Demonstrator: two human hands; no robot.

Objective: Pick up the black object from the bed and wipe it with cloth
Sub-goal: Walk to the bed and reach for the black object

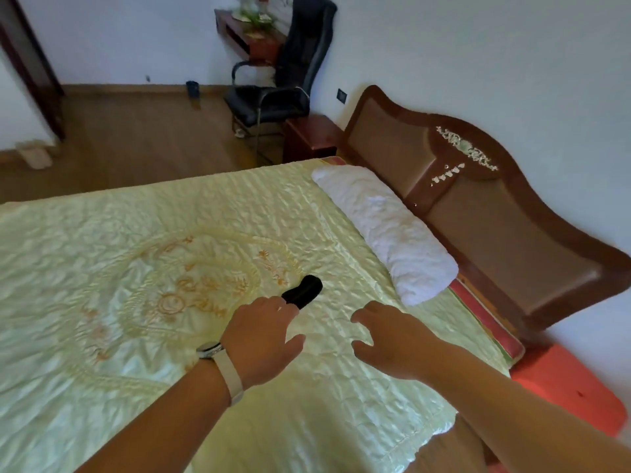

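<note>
**Hands closing on the black object**

On the bed (102,254), the black object (304,291) lies mid-quilt, long axis slanting toward the headboard. Your left hand (263,339) touches its near end, fingers curled; grip unclear. Your right hand (392,339) hovers beside it, fingers spread.

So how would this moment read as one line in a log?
stage: reaching | left hand: open, fingertips at black object | right hand: open, empty | object: lying on bedspread | cloth: none held
</note>
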